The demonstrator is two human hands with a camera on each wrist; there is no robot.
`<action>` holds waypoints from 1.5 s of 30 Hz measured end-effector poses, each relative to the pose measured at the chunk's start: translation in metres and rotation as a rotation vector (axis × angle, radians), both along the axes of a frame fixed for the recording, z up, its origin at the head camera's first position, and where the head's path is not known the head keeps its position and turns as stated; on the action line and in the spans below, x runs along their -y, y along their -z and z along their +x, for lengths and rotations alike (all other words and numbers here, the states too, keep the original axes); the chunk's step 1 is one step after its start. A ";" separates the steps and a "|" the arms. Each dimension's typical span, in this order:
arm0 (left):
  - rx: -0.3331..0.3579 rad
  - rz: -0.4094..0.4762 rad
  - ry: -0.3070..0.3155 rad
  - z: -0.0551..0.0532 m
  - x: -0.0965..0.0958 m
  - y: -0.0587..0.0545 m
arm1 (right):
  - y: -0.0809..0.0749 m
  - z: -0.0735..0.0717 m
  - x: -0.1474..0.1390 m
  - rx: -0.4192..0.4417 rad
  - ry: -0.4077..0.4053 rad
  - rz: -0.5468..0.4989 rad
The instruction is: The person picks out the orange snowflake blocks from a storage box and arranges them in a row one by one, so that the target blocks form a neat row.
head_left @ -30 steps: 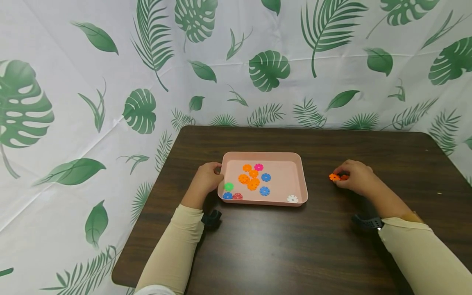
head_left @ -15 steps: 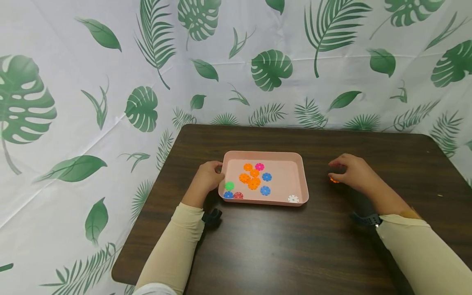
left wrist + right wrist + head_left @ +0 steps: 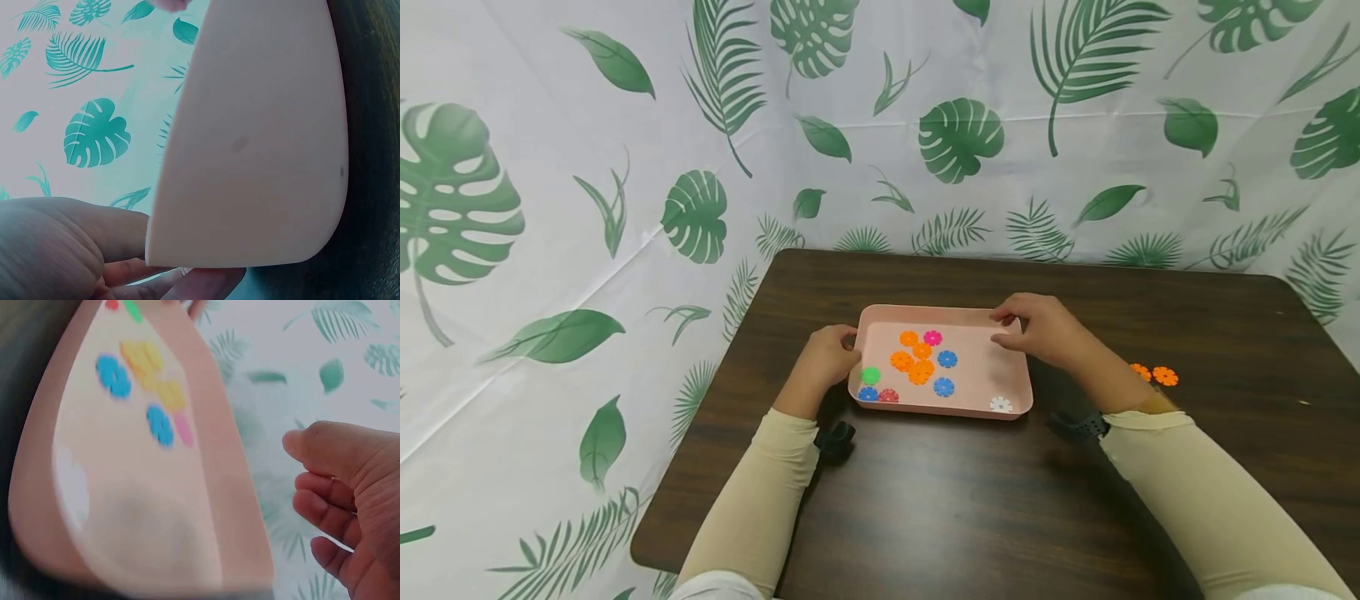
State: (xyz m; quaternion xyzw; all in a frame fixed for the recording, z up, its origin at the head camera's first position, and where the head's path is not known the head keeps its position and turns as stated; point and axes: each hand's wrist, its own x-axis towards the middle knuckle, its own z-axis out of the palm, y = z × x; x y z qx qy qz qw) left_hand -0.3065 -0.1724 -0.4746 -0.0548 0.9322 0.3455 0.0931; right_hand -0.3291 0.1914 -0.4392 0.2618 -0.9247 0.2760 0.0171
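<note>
A pink tray [image 3: 976,354] lies on the table, its left rim pinched by my left hand [image 3: 827,358]. In the left wrist view, the thumb and fingers sit at the tray wall's [image 3: 250,137] corner. My right hand [image 3: 1048,329] hovers over the tray's right end, thumb and fingers apart, nothing between them. The right wrist view shows this hand [image 3: 350,500] with loosely bent fingers. Notched plastic discs lie in the tray: several orange discs [image 3: 921,372], a pink disc [image 3: 932,337], a green disc [image 3: 870,376], a red disc [image 3: 888,396], a white disc [image 3: 1001,404] and three blue discs [image 3: 943,387].
Two orange discs [image 3: 1165,376] lie on the dark wooden table [image 3: 970,500] beyond the right forearm, one partly hidden by it. A leaf-patterned cloth [image 3: 850,167] hangs behind the table and along its left side.
My right hand has let go of the orange discs on the table at the right and moved left to the tray. The left hand stays at the tray's left rim.
</note>
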 end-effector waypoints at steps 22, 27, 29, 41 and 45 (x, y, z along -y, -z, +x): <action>0.013 0.028 0.002 -0.002 0.001 0.002 | 0.028 0.002 0.108 0.033 -0.356 0.210; -0.002 0.021 0.007 -0.002 0.001 0.002 | 0.037 0.000 0.114 0.051 -0.358 0.245; -0.002 0.020 0.008 -0.002 0.001 0.002 | 0.038 0.001 0.116 0.055 -0.354 0.261; 0.009 0.027 0.008 -0.002 0.000 0.002 | 0.038 0.003 0.125 0.075 -0.332 0.375; 0.017 0.034 0.010 -0.002 0.001 0.002 | 0.037 0.004 0.127 0.032 -0.356 0.391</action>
